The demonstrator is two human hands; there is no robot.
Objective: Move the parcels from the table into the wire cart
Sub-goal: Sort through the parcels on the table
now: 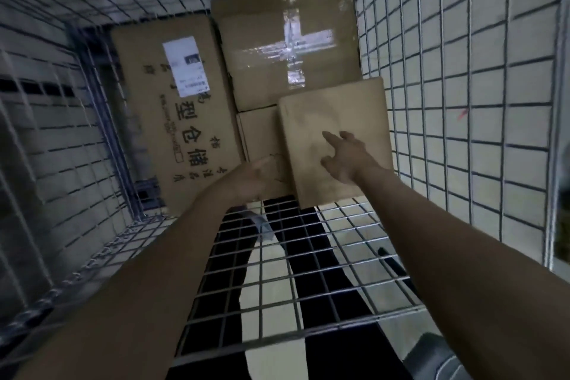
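I look down into the wire cart (462, 77). A plain brown parcel (336, 120) lies at the right of the cart, on top of a lower box (256, 133). My right hand (347, 157) hovers over or touches its top with fingers spread and straight. My left hand (259, 177) is at the parcel's left edge, fingers relaxed against the lower box. Behind it sits a box with crossed clear tape (277, 40). A tall carton with black printed characters and a white label (175, 120) lies at the left.
The cart's wire floor (308, 256) is bare in front of the boxes, with dark legs and a pale tiled floor showing through it. Wire walls rise on the left (46, 133), the back and the right. A gap remains left of the printed carton.
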